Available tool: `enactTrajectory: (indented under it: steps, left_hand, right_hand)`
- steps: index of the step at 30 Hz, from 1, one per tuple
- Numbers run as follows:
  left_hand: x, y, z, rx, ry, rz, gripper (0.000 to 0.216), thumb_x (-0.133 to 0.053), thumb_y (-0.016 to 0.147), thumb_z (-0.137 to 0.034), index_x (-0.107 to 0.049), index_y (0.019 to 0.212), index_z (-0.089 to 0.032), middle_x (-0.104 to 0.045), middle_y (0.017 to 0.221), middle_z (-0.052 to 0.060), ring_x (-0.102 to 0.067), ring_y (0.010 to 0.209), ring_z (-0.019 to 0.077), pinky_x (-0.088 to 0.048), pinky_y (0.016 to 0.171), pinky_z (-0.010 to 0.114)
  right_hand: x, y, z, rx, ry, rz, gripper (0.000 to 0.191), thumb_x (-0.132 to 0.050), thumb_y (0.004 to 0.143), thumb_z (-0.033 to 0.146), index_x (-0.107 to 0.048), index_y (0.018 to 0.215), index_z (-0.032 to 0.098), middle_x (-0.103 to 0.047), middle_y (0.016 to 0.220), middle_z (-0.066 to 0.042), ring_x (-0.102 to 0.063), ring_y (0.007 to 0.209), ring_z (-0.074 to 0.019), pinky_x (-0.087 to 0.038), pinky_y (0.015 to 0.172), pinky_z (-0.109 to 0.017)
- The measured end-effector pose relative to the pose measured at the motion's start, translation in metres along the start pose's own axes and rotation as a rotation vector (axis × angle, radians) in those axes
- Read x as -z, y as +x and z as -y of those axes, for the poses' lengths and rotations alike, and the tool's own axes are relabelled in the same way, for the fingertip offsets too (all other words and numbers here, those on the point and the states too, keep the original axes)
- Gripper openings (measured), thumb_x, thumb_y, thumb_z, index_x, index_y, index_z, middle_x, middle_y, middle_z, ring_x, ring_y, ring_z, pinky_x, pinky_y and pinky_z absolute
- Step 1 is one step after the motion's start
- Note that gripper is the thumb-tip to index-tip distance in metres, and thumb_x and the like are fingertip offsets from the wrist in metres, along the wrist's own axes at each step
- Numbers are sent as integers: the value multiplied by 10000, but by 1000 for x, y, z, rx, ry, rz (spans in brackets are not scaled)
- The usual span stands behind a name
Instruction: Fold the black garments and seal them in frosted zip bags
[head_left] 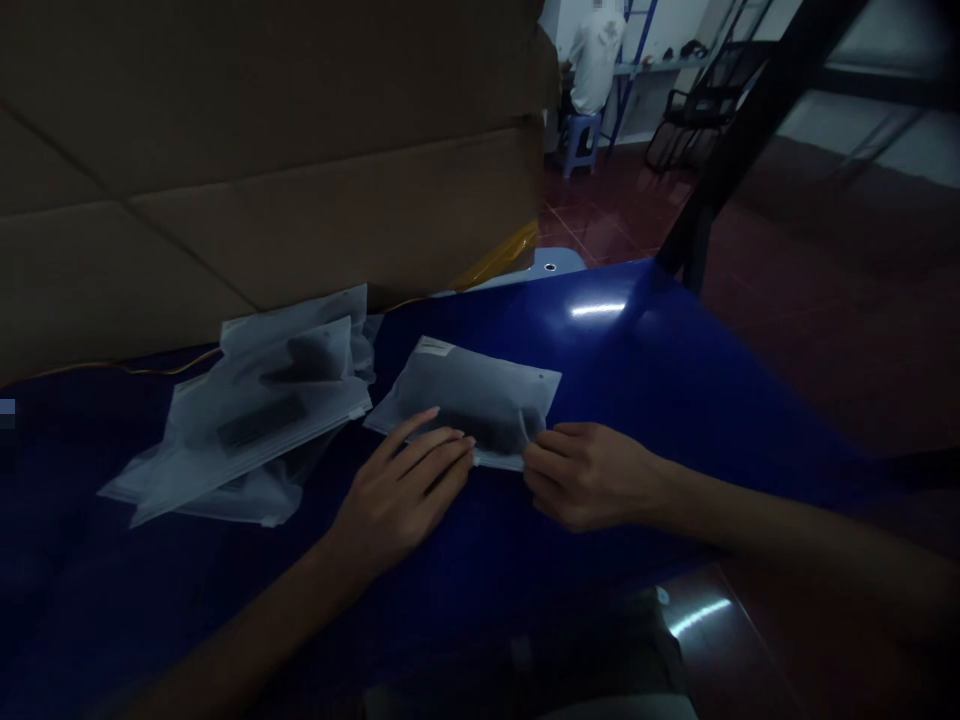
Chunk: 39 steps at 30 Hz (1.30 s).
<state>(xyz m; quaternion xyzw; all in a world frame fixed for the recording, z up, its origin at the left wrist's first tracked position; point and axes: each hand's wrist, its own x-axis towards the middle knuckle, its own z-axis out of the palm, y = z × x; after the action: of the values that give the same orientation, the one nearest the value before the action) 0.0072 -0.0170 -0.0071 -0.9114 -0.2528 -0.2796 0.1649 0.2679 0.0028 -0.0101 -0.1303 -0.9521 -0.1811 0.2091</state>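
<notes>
A frosted plastic zip bag point(480, 385) lies on the blue tabletop point(637, 370), with a dark item showing faintly inside and a small white label at its upper left corner. My left hand point(412, 475) rests on the bag's lower edge, fingers stretched out and touching it near the zip slider. At the bag's lower right corner, my right hand point(581, 475) is closed, its fingers pinching the edge of the bag. To the left is a loose pile of similar zip bags point(255, 415), several with dark contents.
A large cardboard box point(337, 220) stands behind the bags, with yellow tape at its lower corner. A dark metal post point(750, 140) rises at the table's right edge. Farther back, a person point(596, 60) sits on a blue stool point(580, 143) near a black chair point(697, 105).
</notes>
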Motion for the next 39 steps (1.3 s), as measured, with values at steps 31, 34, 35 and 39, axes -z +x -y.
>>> enactTrajectory:
  steps: [31, 34, 35, 39]
  left_hand:
    - [9, -8, 21, 161, 220, 110, 225, -625, 1041, -274, -671, 1145, -80, -755, 1144, 163, -750, 1088, 285, -660, 889, 388]
    - [3, -9, 26, 190, 166, 124, 333, -586, 1063, -280, -618, 1327, -80, -718, 1312, 174, -736, 1161, 273, -652, 914, 366]
    - [1, -10, 28, 193, 161, 132, 353, -575, 1068, -274, -603, 1363, -82, -705, 1349, 173, -731, 1181, 271, -649, 926, 366]
    - [-2, -14, 31, 141, 155, 132, 305, -578, 1059, -184, -633, 1353, -125, -726, 1338, 132, -733, 1193, 252, -655, 924, 361]
  right_hand:
    - [11, -12, -42, -641, -188, 391, 191, -570, 905, 272, -707, 828, 163, -727, 801, -74, -646, 736, -205, -381, 634, -318]
    - [11, -10, -37, -606, -190, 319, 277, -592, 915, 407, -703, 899, 153, -707, 831, -82, -628, 760, -218, -417, 654, -331]
    - [11, -9, -35, -583, -191, 270, 292, -594, 920, 421, -700, 907, 150, -698, 825, -79, -620, 753, -215, -426, 651, -332]
    - [4, -5, -26, -346, -145, -2, 199, -589, 956, 297, -703, 913, 140, -706, 839, -72, -621, 735, -188, -475, 647, -323]
